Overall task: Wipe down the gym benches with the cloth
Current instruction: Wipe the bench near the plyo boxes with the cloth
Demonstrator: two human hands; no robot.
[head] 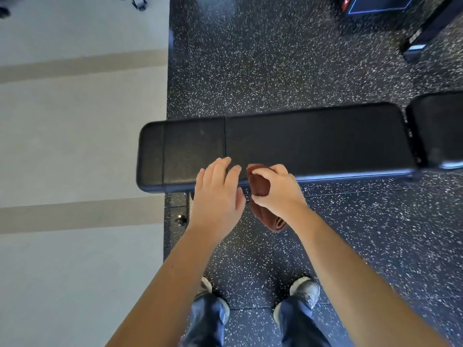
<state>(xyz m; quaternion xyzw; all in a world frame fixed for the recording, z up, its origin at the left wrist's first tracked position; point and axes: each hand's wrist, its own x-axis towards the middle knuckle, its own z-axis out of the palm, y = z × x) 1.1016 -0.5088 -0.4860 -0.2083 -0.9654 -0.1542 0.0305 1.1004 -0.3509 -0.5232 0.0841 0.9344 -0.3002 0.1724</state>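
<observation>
Right hand (276, 190) grips folded brown cloth (260, 186), bunched, above near edge of black bench (313, 141). Left hand (216, 194) at its 9 o'clock, empty, fingers loosely spread. Second bench pad (438, 128) at 2 o'clock. Best: flatten cloth on pad, press evenly, wipe long overlapping strokes end to end.

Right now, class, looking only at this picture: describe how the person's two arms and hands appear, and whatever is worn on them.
Both arms are bare from the bottom edge of the frame to the wrists, no sleeves showing. The left hand and right hand wear no gloves, and no watch, band or ring is visible. No markings show. The nails on the left hand's fingers look short and unpainted.
</observation>
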